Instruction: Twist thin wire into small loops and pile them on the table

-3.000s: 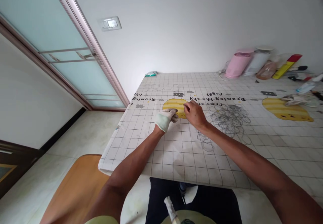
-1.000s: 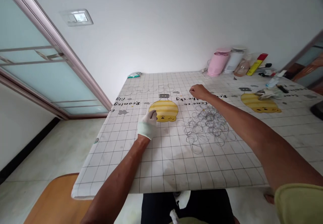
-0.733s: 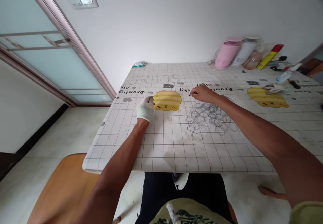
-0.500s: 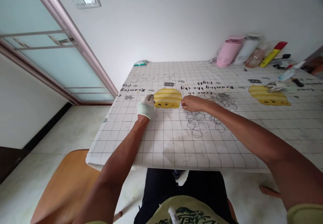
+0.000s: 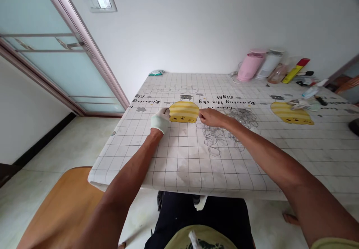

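On the checked tablecloth [image 5: 179, 159], my left hand [image 5: 161, 120] wears a white glove and lies at the left side of a printed yellow striped bear. Its fingers are curled closed; what they hold, if anything, is too small to make out. My right hand [image 5: 209, 117] is bare, with the fingers pinched together at the bear's right side. Anything between those fingers is also too small to see. Several thin dark loops [image 5: 214, 138], like fine wire or thread, lie near and below my right hand and wrist.
At the back right stand a pink bottle-like container [image 5: 251, 66], a white one [image 5: 269, 64] and a yellow-red box [image 5: 295, 70]. A crumpled cloth [image 5: 304, 103] lies nearer. A green-white packet [image 5: 156, 72] sits at the back left corner. An orange chair [image 5: 61, 204] is at lower left.
The camera view has shifted slightly, so the table items appear a little further left and lower. Both hands keep nearly the same places and closed poses beside the printed bear.
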A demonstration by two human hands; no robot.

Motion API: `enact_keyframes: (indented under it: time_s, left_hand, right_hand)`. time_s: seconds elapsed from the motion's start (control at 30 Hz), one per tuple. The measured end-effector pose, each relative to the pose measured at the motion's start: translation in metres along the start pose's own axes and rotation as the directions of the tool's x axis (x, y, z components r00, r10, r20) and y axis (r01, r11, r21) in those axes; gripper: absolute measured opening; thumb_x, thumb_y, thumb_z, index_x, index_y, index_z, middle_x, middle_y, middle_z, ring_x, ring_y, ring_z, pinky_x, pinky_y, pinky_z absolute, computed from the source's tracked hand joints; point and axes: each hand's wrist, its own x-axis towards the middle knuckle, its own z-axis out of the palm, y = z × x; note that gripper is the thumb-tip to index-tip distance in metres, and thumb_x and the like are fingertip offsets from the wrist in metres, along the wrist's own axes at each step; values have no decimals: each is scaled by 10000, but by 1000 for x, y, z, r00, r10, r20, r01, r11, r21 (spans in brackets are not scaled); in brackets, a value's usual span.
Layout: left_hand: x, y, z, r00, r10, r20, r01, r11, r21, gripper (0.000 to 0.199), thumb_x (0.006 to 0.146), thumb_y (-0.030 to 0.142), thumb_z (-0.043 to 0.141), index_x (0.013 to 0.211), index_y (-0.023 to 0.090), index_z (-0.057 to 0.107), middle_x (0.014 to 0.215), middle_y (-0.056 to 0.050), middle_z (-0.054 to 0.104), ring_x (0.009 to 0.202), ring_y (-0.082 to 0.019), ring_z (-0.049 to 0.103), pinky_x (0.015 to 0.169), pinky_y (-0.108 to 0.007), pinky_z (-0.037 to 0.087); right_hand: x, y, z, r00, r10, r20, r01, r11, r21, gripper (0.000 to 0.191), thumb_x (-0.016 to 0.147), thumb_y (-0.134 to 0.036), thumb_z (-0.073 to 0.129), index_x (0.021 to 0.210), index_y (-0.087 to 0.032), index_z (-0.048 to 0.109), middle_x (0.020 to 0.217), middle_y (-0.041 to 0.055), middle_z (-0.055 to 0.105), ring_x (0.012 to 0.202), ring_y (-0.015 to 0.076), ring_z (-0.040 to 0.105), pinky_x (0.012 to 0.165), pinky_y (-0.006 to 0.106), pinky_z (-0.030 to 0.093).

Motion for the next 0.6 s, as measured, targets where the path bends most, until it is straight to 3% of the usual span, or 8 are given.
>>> enact_keyframes:
  time_s: [0.13,0.23,0.33,0.47,0.6]
  left_hand:
    - [3,-1,-1,1000,0,1,0,1000,-27,358,1000,381,485,1162,243,774,899,-41,777,795,-192,687,798,-302,499]
    - [2,0,-2,1000,16,14,-16,1000,-20,350,998,377,490,1150,246,777,863,-34,770,787,-191,686,799,-302,495]
    - [0,3,0,999,10,48,-10,1000,7,348,996,369,489,1134,242,783,852,-38,770,796,-200,689,808,-308,495]
    - [-1,5,2,998,25,60,-28,998,56,337,994,364,486,1087,239,785,879,-48,779,811,-211,689,808,-312,492]
    - [-2,5,1,997,14,82,-20,998,63,347,1002,372,469,1090,243,779,909,-52,786,833,-219,689,808,-311,495]
  right_hand:
    - [-16,9,-18,998,19,-65,-15,998,59,93,921,-173,529,884,-195,611,912,69,686,789,187,578,668,300,347]
    - [-30,12,-21,1000,22,-17,-21,997,77,100,912,-199,563,836,-202,627,896,59,689,769,181,571,669,305,342]
    - [-36,8,-13,998,32,47,-36,997,74,132,930,-254,577,826,-204,640,890,51,697,756,179,583,664,309,346]
    - [-31,-10,6,999,35,32,-33,998,-46,237,946,-418,629,886,-192,667,990,96,705,871,230,620,688,325,376]
    - [-24,-29,18,1000,24,-7,-25,981,-193,159,955,-267,593,902,-157,693,1015,155,699,942,270,625,742,342,392]
